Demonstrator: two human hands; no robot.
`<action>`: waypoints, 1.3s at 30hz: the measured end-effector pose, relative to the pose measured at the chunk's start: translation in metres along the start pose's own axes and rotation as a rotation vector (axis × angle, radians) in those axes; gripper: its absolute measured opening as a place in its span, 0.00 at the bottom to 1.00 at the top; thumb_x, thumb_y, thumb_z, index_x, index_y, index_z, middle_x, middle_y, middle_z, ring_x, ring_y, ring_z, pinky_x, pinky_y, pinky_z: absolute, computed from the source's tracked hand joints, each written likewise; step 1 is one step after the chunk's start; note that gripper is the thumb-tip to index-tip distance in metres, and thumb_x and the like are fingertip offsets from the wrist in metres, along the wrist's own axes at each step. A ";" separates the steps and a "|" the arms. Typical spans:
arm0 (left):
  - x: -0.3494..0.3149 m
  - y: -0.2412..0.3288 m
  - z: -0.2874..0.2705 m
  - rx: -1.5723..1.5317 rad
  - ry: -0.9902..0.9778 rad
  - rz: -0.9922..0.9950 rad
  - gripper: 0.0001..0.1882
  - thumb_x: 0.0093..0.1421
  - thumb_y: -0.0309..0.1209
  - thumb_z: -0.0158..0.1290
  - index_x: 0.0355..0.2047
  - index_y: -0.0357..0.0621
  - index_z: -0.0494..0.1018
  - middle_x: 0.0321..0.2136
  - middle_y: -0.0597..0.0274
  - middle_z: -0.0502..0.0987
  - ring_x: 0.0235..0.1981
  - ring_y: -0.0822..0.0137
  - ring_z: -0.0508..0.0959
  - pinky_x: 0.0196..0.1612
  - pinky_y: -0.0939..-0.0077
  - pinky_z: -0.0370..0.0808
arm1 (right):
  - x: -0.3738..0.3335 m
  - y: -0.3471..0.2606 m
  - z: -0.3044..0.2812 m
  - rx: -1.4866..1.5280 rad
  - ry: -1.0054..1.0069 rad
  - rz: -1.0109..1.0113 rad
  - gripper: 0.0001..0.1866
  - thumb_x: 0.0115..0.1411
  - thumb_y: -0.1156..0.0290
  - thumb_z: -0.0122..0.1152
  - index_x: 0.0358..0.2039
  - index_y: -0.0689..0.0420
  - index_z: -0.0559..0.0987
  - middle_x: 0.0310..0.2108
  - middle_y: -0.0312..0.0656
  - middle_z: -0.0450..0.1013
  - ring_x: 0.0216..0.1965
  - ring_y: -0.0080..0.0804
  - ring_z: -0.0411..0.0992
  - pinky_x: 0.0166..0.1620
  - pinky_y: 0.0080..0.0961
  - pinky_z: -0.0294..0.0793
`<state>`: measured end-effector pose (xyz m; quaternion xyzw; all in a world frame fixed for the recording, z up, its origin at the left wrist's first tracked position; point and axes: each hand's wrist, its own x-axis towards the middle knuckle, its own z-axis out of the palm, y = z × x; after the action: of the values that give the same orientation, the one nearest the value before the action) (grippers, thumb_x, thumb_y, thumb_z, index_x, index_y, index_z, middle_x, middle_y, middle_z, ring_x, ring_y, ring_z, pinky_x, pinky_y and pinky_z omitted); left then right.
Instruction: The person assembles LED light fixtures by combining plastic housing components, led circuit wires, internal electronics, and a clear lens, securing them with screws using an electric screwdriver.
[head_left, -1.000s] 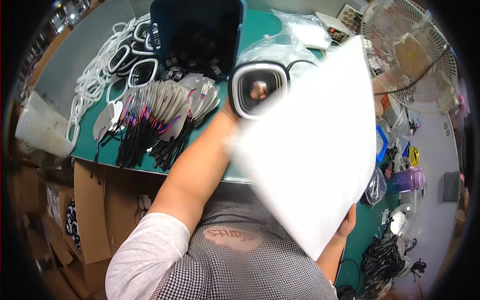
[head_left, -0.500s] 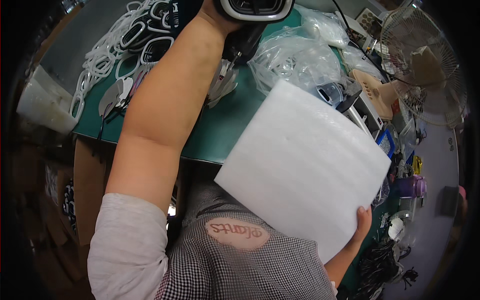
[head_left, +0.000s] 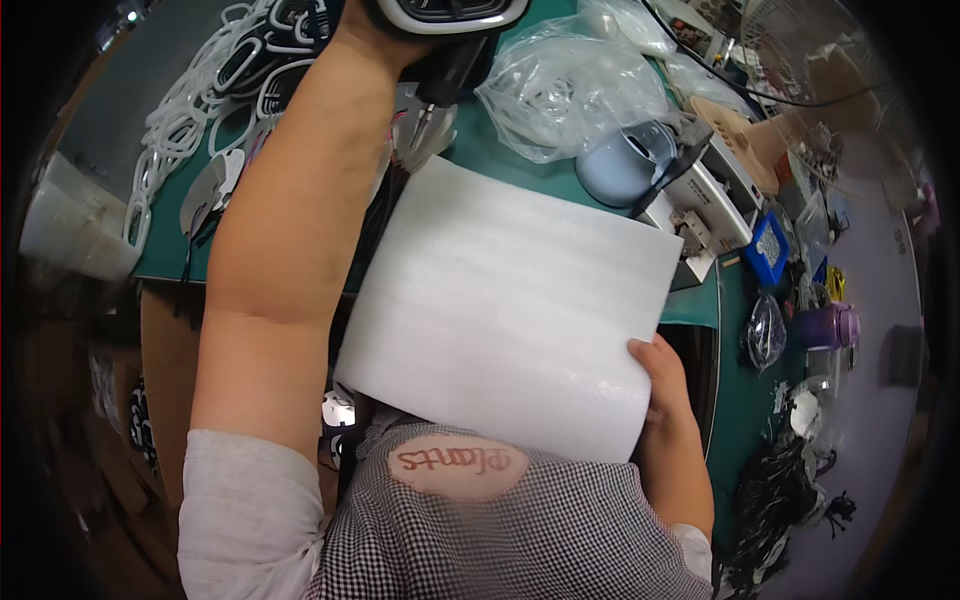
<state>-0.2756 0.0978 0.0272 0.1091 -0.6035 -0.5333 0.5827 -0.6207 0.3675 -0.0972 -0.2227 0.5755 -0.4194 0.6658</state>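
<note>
A white foam sheet [head_left: 510,310] leans across my lap and the near edge of the green table [head_left: 480,145]. Its right edge is gripped by my right hand [head_left: 662,378], thumb on top and fingers partly hidden underneath. My left arm reaches far forward, and my left hand [head_left: 385,35] is at the top edge of the picture. It holds a black, rounded frame-like part with a white rim [head_left: 450,20]; the fingers are hidden behind it. Just below that part is a dark-handled tool with a metal tip [head_left: 440,95], beside thin pale pieces.
Looped white and black frames [head_left: 190,125] are heaped at the left, near a whitish bin [head_left: 75,220]. Clear plastic bags [head_left: 570,85], a blue-grey container [head_left: 620,165], a white device [head_left: 710,205] and a fan [head_left: 820,70] crowd the right. A purple jar [head_left: 828,325] stands farther right.
The foam sheet has swung left and turned straighter, drawn along by my right hand. My left hand and the black part have shifted left in the picture; the whole view has shifted too.
</note>
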 end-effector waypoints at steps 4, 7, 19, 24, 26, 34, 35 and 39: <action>-0.009 -0.002 -0.016 -0.031 -0.019 -0.010 0.07 0.61 0.33 0.48 0.35 0.43 0.69 0.32 0.60 0.72 0.39 0.63 0.72 0.49 0.69 0.70 | -0.008 0.012 0.000 0.039 -0.046 0.168 0.23 0.56 0.73 0.52 0.51 0.72 0.67 0.43 0.56 0.72 0.41 0.43 0.75 0.43 0.34 0.79; -0.015 0.001 -0.031 -0.045 -0.022 -0.012 0.08 0.62 0.34 0.47 0.37 0.44 0.69 0.33 0.61 0.72 0.40 0.63 0.72 0.50 0.68 0.70 | 0.001 0.019 -0.007 0.026 -0.052 0.156 0.23 0.57 0.72 0.53 0.51 0.72 0.66 0.44 0.57 0.72 0.42 0.44 0.75 0.44 0.35 0.79; -0.035 -0.013 -0.073 -0.056 -0.020 -0.014 0.13 0.63 0.38 0.45 0.44 0.47 0.69 0.35 0.62 0.73 0.43 0.62 0.72 0.54 0.65 0.69 | 0.047 -0.022 0.031 0.046 -0.139 -0.051 0.21 0.60 0.69 0.55 0.51 0.68 0.67 0.46 0.53 0.72 0.44 0.40 0.75 0.48 0.34 0.76; -0.034 -0.019 -0.052 -0.295 -0.101 -0.037 0.15 0.64 0.42 0.44 0.45 0.49 0.70 0.33 0.63 0.73 0.44 0.61 0.72 0.56 0.62 0.67 | 0.092 -0.054 0.018 -0.044 -0.178 -0.039 0.18 0.60 0.68 0.57 0.47 0.66 0.71 0.40 0.48 0.75 0.39 0.36 0.76 0.44 0.33 0.77; -0.035 -0.011 -0.028 -0.531 -0.172 -0.060 0.15 0.64 0.43 0.43 0.43 0.50 0.71 0.31 0.63 0.73 0.43 0.60 0.72 0.57 0.61 0.66 | 0.095 -0.053 0.020 -0.054 -0.159 -0.038 0.16 0.60 0.67 0.58 0.43 0.65 0.74 0.37 0.46 0.76 0.36 0.34 0.76 0.42 0.30 0.77; -0.039 -0.021 -0.026 -0.548 -0.038 -0.118 0.14 0.64 0.44 0.42 0.39 0.50 0.72 0.27 0.64 0.71 0.39 0.59 0.71 0.56 0.61 0.65 | 0.136 -0.055 0.010 -0.271 -0.026 -0.249 0.15 0.60 0.63 0.58 0.38 0.63 0.78 0.31 0.41 0.77 0.31 0.27 0.74 0.37 0.22 0.73; -0.038 -0.024 -0.034 -0.545 -0.033 -0.121 0.14 0.64 0.44 0.42 0.39 0.50 0.72 0.27 0.64 0.71 0.39 0.59 0.71 0.56 0.61 0.65 | 0.140 -0.060 0.012 -0.270 -0.030 -0.244 0.15 0.60 0.63 0.58 0.38 0.63 0.78 0.31 0.41 0.77 0.31 0.27 0.74 0.37 0.22 0.73; -0.034 -0.027 -0.036 -0.421 -0.041 -0.106 0.14 0.64 0.44 0.42 0.40 0.52 0.72 0.27 0.64 0.72 0.39 0.59 0.71 0.55 0.59 0.65 | 0.168 -0.067 0.010 -0.465 0.044 -0.301 0.17 0.59 0.60 0.59 0.35 0.64 0.79 0.30 0.38 0.76 0.28 0.23 0.72 0.35 0.20 0.71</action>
<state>-0.2493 0.0936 -0.0222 0.0059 -0.4839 -0.6794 0.5516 -0.6338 0.1918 -0.1400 -0.4434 0.6310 -0.3750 0.5144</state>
